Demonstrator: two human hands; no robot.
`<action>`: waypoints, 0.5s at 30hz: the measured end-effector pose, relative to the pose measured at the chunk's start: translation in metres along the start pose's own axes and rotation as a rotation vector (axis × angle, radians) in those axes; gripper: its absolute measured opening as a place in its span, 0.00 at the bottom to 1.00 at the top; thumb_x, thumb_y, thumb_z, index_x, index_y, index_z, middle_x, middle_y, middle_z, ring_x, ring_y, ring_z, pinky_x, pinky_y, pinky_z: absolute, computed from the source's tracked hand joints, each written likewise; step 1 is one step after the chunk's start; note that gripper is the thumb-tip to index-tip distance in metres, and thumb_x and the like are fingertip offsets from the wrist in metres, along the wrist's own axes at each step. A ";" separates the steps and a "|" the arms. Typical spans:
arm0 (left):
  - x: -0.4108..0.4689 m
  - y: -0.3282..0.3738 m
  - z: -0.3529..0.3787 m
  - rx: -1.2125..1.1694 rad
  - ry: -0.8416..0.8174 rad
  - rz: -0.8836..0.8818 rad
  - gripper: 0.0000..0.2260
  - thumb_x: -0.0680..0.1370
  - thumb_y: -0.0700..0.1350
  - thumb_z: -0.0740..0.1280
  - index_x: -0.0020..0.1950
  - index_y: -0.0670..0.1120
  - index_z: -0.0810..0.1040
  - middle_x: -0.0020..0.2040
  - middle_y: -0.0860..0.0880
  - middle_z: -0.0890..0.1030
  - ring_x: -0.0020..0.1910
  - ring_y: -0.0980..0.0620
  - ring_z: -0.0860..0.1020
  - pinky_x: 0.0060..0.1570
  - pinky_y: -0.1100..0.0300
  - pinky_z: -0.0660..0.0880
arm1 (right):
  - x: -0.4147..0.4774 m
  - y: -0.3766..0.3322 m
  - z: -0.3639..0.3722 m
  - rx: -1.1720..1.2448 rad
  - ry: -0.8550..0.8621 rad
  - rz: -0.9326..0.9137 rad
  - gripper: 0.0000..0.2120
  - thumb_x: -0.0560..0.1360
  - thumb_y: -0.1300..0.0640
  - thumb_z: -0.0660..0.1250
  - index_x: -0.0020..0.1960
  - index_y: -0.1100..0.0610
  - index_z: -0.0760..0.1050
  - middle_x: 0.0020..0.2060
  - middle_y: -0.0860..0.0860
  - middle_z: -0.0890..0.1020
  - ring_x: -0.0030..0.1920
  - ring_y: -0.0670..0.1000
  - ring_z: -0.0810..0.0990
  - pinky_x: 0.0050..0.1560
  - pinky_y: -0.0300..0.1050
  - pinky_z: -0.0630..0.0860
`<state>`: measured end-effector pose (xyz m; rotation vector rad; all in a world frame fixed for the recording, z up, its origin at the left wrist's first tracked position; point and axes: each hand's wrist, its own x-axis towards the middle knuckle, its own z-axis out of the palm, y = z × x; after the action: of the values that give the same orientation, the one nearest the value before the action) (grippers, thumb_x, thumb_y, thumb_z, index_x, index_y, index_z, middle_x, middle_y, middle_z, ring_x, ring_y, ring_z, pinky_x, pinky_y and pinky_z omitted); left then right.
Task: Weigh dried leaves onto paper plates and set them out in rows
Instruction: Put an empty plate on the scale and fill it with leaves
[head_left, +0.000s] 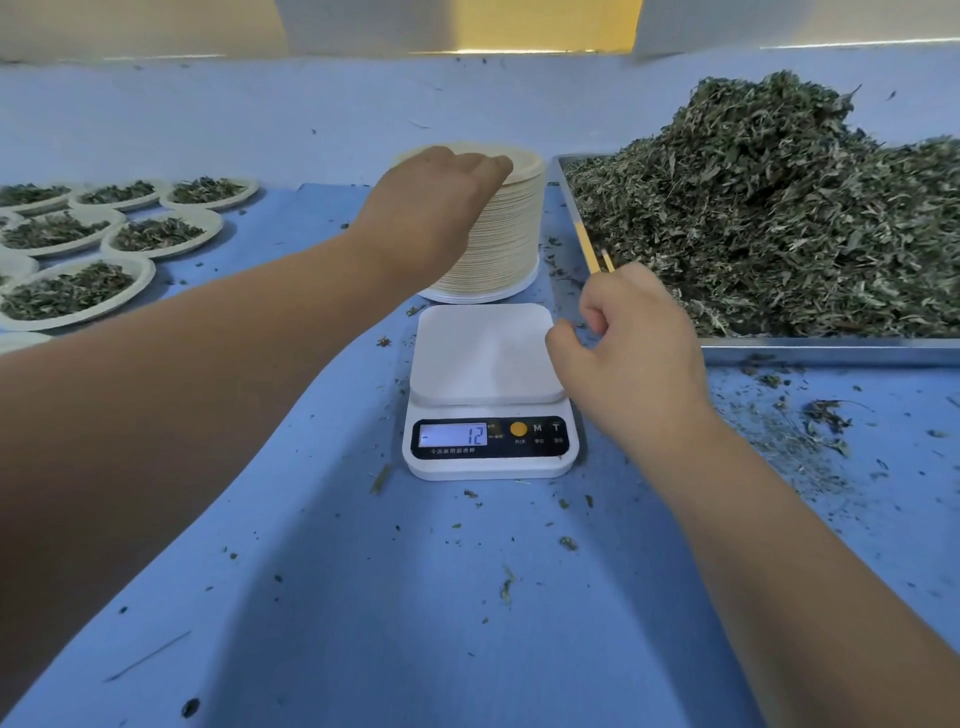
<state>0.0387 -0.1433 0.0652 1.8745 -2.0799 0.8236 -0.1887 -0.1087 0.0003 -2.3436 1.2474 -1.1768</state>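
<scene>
A tall stack of paper plates (511, 249) stands behind the white kitchen scale (488, 395). My left hand (436, 202) lies over the top of the stack, its fingers curled onto the top plate. The scale's platform is bare and its display (453, 434) reads -12. My right hand (631, 348) hovers by the scale's right edge and grips a pair of yellow chopsticks (597, 254), whose tips point up toward the tray. A big heap of dried leaves (769, 218) fills the metal tray (831, 349) on the right. Filled plates (72, 293) lie in rows at the left.
Everything stands on a blue table surface (415, 597) strewn with leaf crumbs, thickest in front of the tray (810, 415). A pale wall rises behind the stack and the tray.
</scene>
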 end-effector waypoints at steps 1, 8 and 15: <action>0.001 0.001 0.000 0.002 0.003 0.015 0.28 0.77 0.30 0.61 0.78 0.43 0.66 0.67 0.42 0.78 0.59 0.36 0.74 0.53 0.39 0.75 | 0.000 0.000 0.000 0.014 -0.009 -0.009 0.19 0.73 0.56 0.67 0.33 0.48 0.58 0.41 0.47 0.69 0.41 0.49 0.69 0.38 0.44 0.63; 0.007 0.005 -0.001 -0.063 0.059 0.021 0.21 0.80 0.33 0.59 0.73 0.40 0.69 0.64 0.40 0.79 0.56 0.36 0.74 0.52 0.40 0.73 | 0.000 0.002 0.002 0.013 0.025 0.027 0.24 0.78 0.50 0.65 0.29 0.54 0.57 0.23 0.48 0.62 0.27 0.50 0.63 0.30 0.48 0.64; 0.009 -0.001 -0.004 -0.177 0.144 -0.032 0.12 0.81 0.39 0.59 0.63 0.38 0.75 0.51 0.39 0.80 0.51 0.37 0.74 0.48 0.45 0.70 | 0.000 0.004 0.003 0.025 -0.069 0.000 0.29 0.83 0.43 0.58 0.27 0.54 0.58 0.21 0.49 0.64 0.25 0.51 0.64 0.29 0.49 0.62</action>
<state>0.0373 -0.1486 0.0731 1.6999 -1.9618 0.7181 -0.1889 -0.1119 -0.0040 -2.3454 1.2031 -1.0958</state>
